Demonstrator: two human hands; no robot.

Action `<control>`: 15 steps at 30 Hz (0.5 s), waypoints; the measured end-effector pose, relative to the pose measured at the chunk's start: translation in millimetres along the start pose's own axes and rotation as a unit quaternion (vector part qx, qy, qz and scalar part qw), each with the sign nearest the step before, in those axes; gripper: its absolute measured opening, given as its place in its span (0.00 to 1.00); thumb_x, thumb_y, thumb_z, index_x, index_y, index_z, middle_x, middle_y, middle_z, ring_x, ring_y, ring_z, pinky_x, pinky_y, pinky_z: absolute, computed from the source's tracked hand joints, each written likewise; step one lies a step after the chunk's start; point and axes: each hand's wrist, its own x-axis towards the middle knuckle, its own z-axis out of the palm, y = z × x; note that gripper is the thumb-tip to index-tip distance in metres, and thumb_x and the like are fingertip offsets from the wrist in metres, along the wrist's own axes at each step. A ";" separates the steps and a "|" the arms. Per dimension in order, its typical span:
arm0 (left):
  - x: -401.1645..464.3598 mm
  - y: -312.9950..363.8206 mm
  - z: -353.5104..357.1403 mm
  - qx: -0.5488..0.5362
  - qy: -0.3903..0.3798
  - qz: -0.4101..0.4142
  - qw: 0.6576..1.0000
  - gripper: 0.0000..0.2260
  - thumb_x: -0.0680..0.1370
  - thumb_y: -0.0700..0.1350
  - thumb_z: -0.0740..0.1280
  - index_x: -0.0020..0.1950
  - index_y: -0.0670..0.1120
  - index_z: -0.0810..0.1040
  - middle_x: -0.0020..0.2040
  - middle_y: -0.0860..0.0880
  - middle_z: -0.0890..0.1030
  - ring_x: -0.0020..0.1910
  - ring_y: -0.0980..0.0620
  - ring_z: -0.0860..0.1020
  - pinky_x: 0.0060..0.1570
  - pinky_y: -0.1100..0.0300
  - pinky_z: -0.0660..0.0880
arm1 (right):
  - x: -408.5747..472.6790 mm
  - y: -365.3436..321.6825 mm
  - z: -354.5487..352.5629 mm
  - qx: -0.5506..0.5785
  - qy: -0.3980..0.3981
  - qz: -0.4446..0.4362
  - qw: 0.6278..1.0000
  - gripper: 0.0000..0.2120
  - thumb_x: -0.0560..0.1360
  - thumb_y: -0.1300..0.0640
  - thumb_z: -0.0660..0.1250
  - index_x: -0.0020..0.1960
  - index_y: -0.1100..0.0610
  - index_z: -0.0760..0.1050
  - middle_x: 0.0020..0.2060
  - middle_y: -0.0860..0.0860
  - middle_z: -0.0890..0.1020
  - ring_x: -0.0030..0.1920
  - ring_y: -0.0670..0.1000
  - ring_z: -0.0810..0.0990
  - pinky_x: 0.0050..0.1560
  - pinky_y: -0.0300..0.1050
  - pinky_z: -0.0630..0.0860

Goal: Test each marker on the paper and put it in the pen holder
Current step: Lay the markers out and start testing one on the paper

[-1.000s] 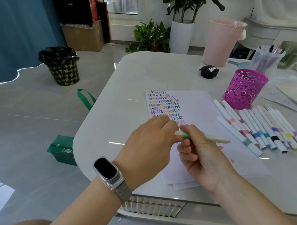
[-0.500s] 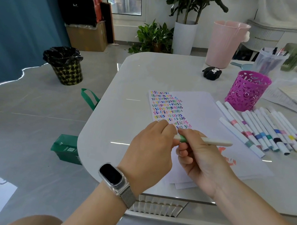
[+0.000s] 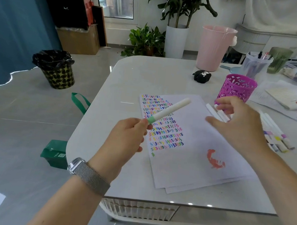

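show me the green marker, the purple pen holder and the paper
green marker [image 3: 170, 110], head view, middle of the white barrel
purple pen holder [image 3: 239, 88], head view, front wall
paper [image 3: 191, 154], head view, bare patch

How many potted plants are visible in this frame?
2. A tall leafy plant in a white cylindrical pot stands on the floor beyond the table; a low bushy green plant sits just left of it. None seems hidden.

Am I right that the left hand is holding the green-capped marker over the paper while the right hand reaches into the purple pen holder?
Not quite. The head view shows the right hand, fingers spread, over the row of markers beside the purple pen holder, not inside it. The rest holds: the left hand holds the green-capped marker over the paper.
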 end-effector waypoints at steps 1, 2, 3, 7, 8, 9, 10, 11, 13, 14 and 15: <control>0.8 -0.1 1.7 -0.022 -0.012 -0.037 0.999 0.13 0.81 0.46 0.58 0.40 0.47 0.78 0.36 0.51 0.71 0.35 0.54 0.71 0.39 0.57 0.74 | 9.4 15.8 -3.0 -0.064 0.040 -0.024 0.997 0.22 0.68 0.54 0.75 0.60 0.55 0.74 0.53 0.53 0.79 0.54 0.56 0.76 0.53 0.43 0.68; 1.5 -0.1 4.0 -0.037 -0.020 -0.058 0.997 0.14 0.81 0.46 0.57 0.40 0.46 0.77 0.36 0.51 0.71 0.35 0.54 0.71 0.39 0.58 0.74 | 19.2 28.4 -6.2 -0.098 0.068 -0.039 0.992 0.24 0.70 0.55 0.73 0.64 0.56 0.73 0.59 0.56 0.76 0.59 0.60 0.72 0.56 0.44 0.64; 2.1 0.5 6.3 -0.049 -0.026 -0.067 0.996 0.14 0.81 0.46 0.57 0.40 0.45 0.77 0.36 0.50 0.70 0.34 0.54 0.71 0.39 0.58 0.74 | 29.1 35.9 -9.8 -0.119 0.091 -0.045 0.988 0.25 0.72 0.55 0.71 0.67 0.56 0.71 0.63 0.58 0.73 0.63 0.61 0.68 0.59 0.44 0.62; 4.3 3.2 10.4 -0.076 -0.048 -0.057 0.994 0.13 0.82 0.45 0.56 0.42 0.45 0.77 0.37 0.50 0.70 0.35 0.54 0.72 0.37 0.59 0.74 | 81.4 54.7 -20.2 -0.187 0.075 0.004 0.979 0.28 0.72 0.57 0.70 0.70 0.53 0.67 0.68 0.58 0.68 0.68 0.61 0.62 0.65 0.54 0.61; 4.4 3.2 9.2 -0.085 -0.054 -0.054 0.993 0.13 0.82 0.45 0.56 0.43 0.45 0.77 0.37 0.50 0.71 0.35 0.55 0.71 0.36 0.60 0.74 | 92.6 58.3 -19.7 -0.198 0.043 0.023 0.979 0.26 0.72 0.55 0.71 0.68 0.54 0.70 0.68 0.60 0.69 0.68 0.61 0.64 0.65 0.54 0.61; 4.9 2.9 7.1 -0.099 -0.060 -0.054 0.992 0.13 0.82 0.45 0.55 0.44 0.45 0.77 0.37 0.51 0.71 0.34 0.55 0.71 0.35 0.60 0.73 | 100.6 61.3 -17.9 -0.203 0.017 0.035 0.978 0.22 0.72 0.54 0.72 0.64 0.57 0.74 0.66 0.61 0.72 0.67 0.61 0.66 0.66 0.54 0.61; 5.7 2.2 4.1 -0.114 -0.064 -0.057 0.990 0.13 0.82 0.44 0.56 0.45 0.45 0.78 0.36 0.51 0.72 0.33 0.55 0.71 0.34 0.61 0.73 | 106.0 63.2 -15.3 -0.201 0.006 0.035 0.979 0.18 0.73 0.53 0.71 0.60 0.60 0.77 0.63 0.63 0.74 0.65 0.62 0.69 0.65 0.54 0.63; 6.6 1.7 0.7 -0.129 -0.065 -0.060 0.988 0.13 0.82 0.44 0.56 0.45 0.45 0.78 0.36 0.52 0.72 0.33 0.55 0.71 0.33 0.62 0.72 | 109.0 63.5 -11.8 -0.198 0.006 0.030 0.980 0.16 0.74 0.53 0.70 0.56 0.63 0.78 0.59 0.65 0.76 0.61 0.63 0.72 0.62 0.54 0.67; 8.8 0.7 -5.9 -0.150 -0.059 -0.061 0.985 0.13 0.82 0.44 0.56 0.47 0.45 0.80 0.35 0.52 0.73 0.32 0.56 0.70 0.34 0.62 0.71 | 109.8 59.1 -5.8 -0.191 0.026 0.025 0.981 0.16 0.76 0.54 0.68 0.55 0.66 0.78 0.54 0.66 0.78 0.55 0.64 0.75 0.57 0.54 0.70; 10.1 0.4 -8.6 -0.156 -0.056 -0.058 0.984 0.13 0.82 0.44 0.57 0.48 0.46 0.81 0.35 0.53 0.73 0.33 0.56 0.70 0.34 0.62 0.71 | 108.4 54.9 -3.5 -0.172 0.053 0.028 0.983 0.16 0.76 0.54 0.67 0.57 0.66 0.77 0.55 0.65 0.78 0.55 0.64 0.76 0.57 0.53 0.71; 11.0 0.7 -10.9 -0.161 -0.052 -0.053 0.984 0.12 0.82 0.44 0.57 0.49 0.46 0.81 0.35 0.53 0.74 0.33 0.56 0.70 0.35 0.62 0.71 | 106.5 49.6 -1.4 -0.144 0.089 0.028 0.985 0.16 0.76 0.55 0.67 0.58 0.65 0.77 0.56 0.64 0.78 0.56 0.63 0.76 0.57 0.52 0.71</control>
